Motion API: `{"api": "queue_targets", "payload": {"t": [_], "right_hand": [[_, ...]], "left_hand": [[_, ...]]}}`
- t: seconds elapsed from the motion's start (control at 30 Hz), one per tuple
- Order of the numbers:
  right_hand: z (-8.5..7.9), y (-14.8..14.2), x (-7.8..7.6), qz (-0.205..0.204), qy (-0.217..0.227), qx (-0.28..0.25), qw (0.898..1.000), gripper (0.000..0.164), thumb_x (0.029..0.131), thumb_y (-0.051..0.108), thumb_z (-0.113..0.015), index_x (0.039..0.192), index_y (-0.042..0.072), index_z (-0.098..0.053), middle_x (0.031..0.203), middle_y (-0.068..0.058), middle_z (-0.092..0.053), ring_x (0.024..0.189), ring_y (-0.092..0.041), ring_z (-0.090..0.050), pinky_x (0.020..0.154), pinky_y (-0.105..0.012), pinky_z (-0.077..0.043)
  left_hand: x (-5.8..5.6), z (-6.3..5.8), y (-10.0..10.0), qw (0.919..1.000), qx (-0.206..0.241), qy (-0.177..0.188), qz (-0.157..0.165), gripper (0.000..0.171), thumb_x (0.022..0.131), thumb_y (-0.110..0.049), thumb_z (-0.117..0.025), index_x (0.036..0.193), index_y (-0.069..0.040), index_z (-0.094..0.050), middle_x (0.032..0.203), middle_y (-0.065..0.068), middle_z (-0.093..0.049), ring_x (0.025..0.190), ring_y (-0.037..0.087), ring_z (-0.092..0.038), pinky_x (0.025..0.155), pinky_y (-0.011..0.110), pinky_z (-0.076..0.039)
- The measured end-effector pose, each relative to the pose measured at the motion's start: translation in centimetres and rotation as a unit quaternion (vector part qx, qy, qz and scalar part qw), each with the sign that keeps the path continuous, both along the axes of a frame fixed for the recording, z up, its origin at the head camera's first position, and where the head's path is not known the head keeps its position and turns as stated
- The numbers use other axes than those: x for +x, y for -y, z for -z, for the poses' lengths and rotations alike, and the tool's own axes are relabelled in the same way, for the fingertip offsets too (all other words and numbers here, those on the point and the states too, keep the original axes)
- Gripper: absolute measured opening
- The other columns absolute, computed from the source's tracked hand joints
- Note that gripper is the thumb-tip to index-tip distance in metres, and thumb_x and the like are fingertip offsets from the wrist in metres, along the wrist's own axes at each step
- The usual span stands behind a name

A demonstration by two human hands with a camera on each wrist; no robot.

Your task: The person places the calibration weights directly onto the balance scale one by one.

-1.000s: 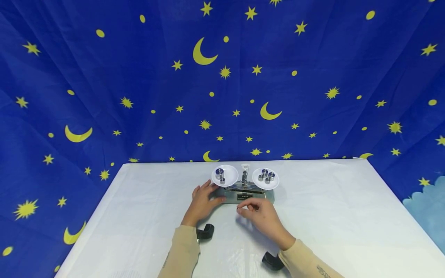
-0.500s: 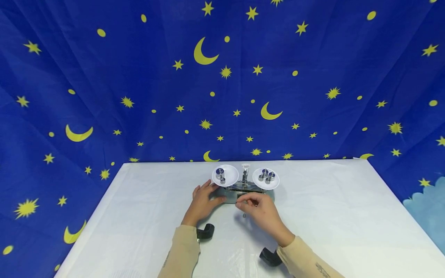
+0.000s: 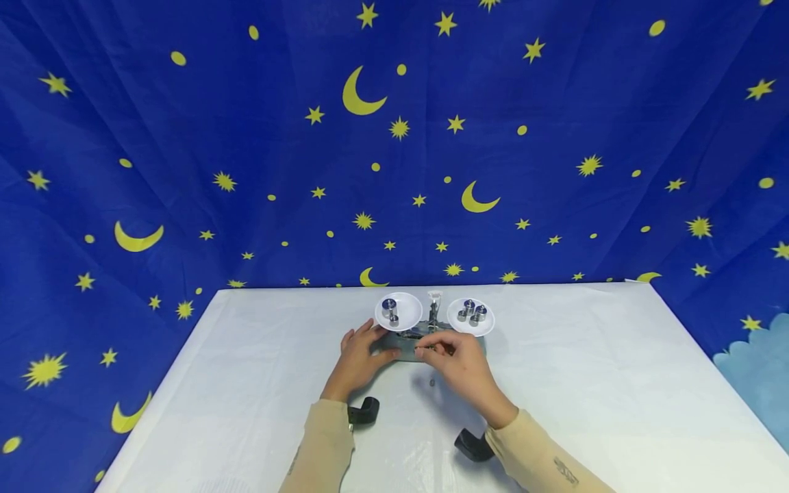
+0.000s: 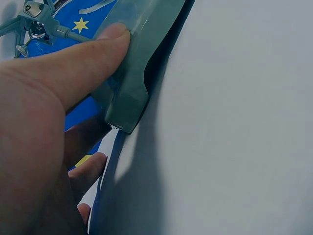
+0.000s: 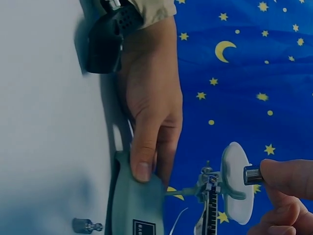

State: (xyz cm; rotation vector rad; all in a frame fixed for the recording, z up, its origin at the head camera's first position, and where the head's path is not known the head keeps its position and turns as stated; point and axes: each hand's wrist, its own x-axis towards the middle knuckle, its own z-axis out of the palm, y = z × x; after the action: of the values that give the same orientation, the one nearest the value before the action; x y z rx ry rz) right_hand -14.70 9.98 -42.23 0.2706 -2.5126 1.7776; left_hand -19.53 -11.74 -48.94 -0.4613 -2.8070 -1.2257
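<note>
A balance scale with a grey-green base and two white pans stands near the back of the table. My left hand grips the base's left end, its thumb on the front and the other fingers round the far side. The left pan bears a larger and a smaller metal weight. Several metal weights stand on the right pan. In front of the base, my right hand pinches a small metal weight, mostly hidden in the head view. Another small knobbed weight is on the table before the scale.
A white sheet covers the table. Behind and beside it hangs a blue cloth with yellow moons and stars. Black camera mounts stick out from both wrists, close above the tabletop.
My right hand has moved slightly forward and left, from in front of the base to over its front. The small weight on the table has come into sight beneath it. My left hand has stayed still.
</note>
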Motion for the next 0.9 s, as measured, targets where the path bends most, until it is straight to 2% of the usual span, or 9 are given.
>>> {"api": "queue_targets", "payload": {"t": [0.4, 0.63, 0.9], "right_hand": [[-0.8, 0.8, -0.7, 0.014, -0.045, -0.002, 0.999, 0.008, 0.083, 0.008, -0.079, 0.089, 0.013, -0.08, 0.062, 0.003, -0.05, 0.058, -0.011, -0.045, 0.056, -0.022, -0.036], [-0.9, 1.0, -1.3, 0.023, -0.049, 0.001, 0.999, 0.007, 0.083, 0.008, -0.078, 0.088, 0.012, -0.08, 0.062, 0.004, -0.049, 0.058, -0.011, -0.045, 0.056, -0.022, -0.036], [-1.2, 1.4, -1.7, 0.029, -0.082, 0.009, 0.996, 0.007, 0.083, 0.006, -0.078, 0.088, 0.011, -0.079, 0.064, 0.003, -0.048, 0.059, -0.012, -0.045, 0.056, -0.023, -0.036]], "left_hand": [[-0.1, 0.0, 0.0, 1.0, -0.001, 0.0, 0.001, 0.055, 0.089, -0.031, -0.076, 0.136, -0.007, -0.063, 0.142, 0.012, -0.058, 0.144, 0.04, -0.035, 0.117, 0.065, -0.011], [-0.1, 0.1, -0.1, 1.0, 0.001, 0.0, -0.001, 0.055, 0.089, -0.032, -0.076, 0.136, -0.008, -0.063, 0.142, 0.011, -0.058, 0.144, 0.04, -0.036, 0.117, 0.066, -0.011], [-0.1, 0.1, 0.0, 1.0, -0.001, 0.001, -0.003, 0.056, 0.089, -0.033, -0.076, 0.136, -0.007, -0.063, 0.143, 0.012, -0.058, 0.144, 0.04, -0.036, 0.117, 0.065, -0.011]]}}
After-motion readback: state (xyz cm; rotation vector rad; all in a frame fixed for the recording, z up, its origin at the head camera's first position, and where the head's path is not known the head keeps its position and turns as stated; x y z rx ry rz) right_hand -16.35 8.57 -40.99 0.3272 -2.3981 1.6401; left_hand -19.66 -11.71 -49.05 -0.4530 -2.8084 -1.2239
